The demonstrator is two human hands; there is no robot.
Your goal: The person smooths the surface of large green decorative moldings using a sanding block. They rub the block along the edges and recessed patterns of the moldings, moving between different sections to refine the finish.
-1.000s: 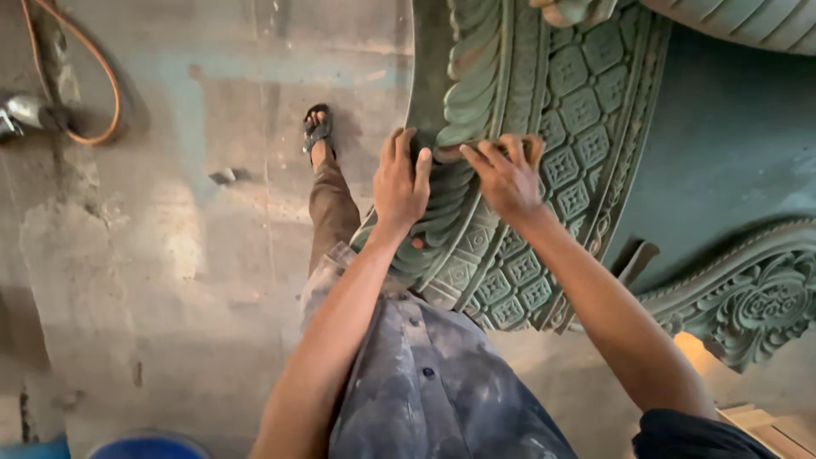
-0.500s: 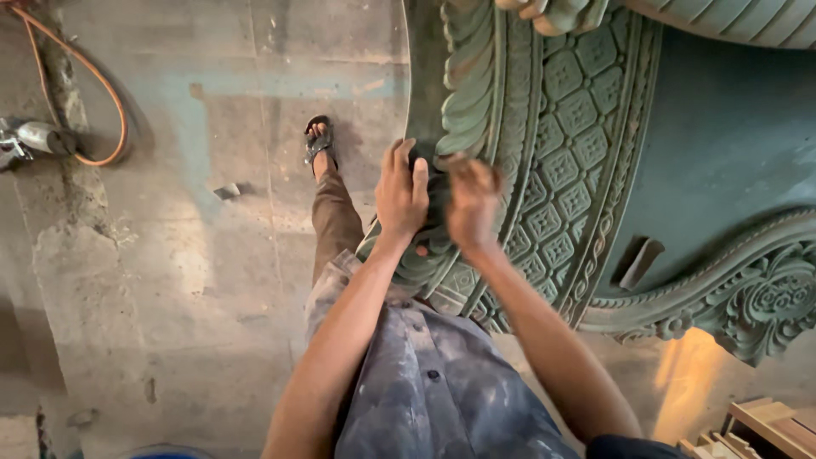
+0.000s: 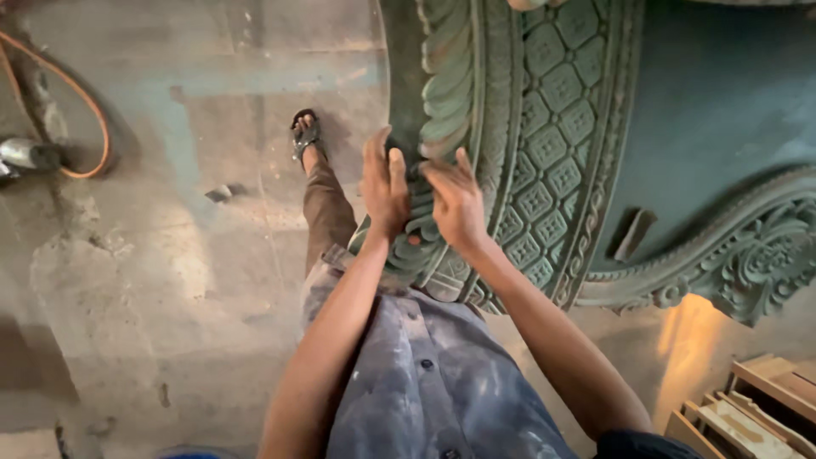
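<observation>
Before us stands a large green carved ornamental panel (image 3: pixel 552 161) with leaf and lattice relief, upright on the grey concrete floor (image 3: pixel 170 280), and at the lower right a stack of pale wooden frames (image 3: pixel 748 408) lies just beside it. Our left hand (image 3: pixel 384 189) and right hand (image 3: pixel 457 204) lie side by side, flat against the panel's leafy edge moulding, fingers spread and gripping nothing; an orange hose (image 3: pixel 89 127) curls well apart at the far left

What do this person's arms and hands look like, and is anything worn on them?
Both forearms are bare, no sleeves in view. The left hand and right hand wear no gloves, rings or watch that show. Below them hangs a grey-blue buttoned shirt, blotched with pale stains.
</observation>
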